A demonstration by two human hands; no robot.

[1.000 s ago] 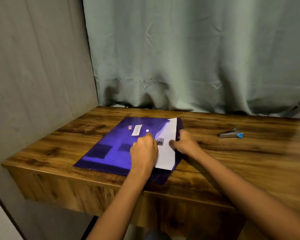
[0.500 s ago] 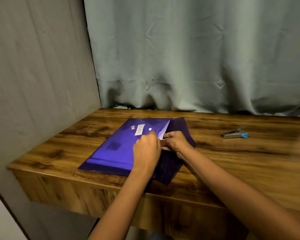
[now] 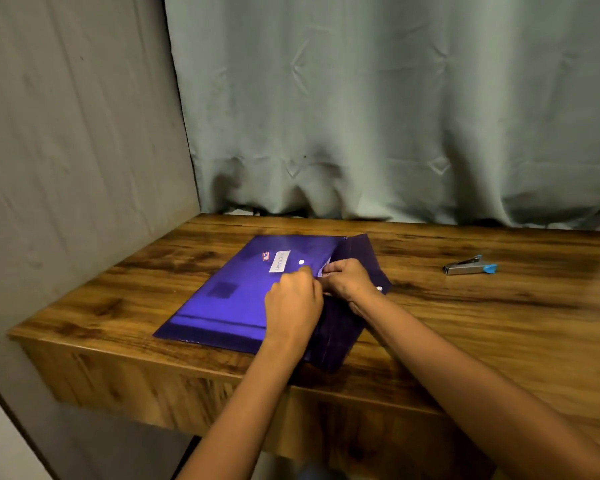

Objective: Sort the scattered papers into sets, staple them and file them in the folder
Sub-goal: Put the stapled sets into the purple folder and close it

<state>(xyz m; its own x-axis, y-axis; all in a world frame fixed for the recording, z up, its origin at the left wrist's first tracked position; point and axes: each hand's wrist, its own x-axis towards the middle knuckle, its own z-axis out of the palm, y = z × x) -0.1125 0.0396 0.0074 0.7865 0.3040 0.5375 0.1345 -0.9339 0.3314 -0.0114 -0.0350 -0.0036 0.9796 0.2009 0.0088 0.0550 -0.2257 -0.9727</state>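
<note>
Stapler (image 3: 470, 269), silver with a blue tip, lies on the desk (image 3: 465, 341) well to the right of the work, apart from everything else. A grey-green curtain (image 3: 395, 116) hangs behind the desk, its hem bunched on the far edge, and a plain wall (image 3: 66, 133) closes off the left side. Nothing lies between the hands and the folder.

The purple folder (image 3: 236, 299) lies flat near the front left of the desk, its mouth turned to the right. Its flap (image 3: 361, 251) is folded open and lies on the wood. A white label (image 3: 279, 261) and a snap (image 3: 301, 262) sit on the front cover. The papers (image 3: 324, 270) are almost wholly inside, with only a thin pale sliver showing at the mouth.

The left hand (image 3: 293, 303) has its fingers curled at the cover's edge by the mouth and grips it there, though its own back hides the fingertips. The right hand (image 3: 349, 280) sits just beside it, nearly touching. Its fingers are curled and tucked into the opening, holding the last strip of papers.

A second ago a broad white band of paper stuck out over the flap, with the right hand at its outer edge. That band has since gone into the folder, the right hand has closed in on the left, and the flap shows bare. The stapler has stayed where it was.
</note>
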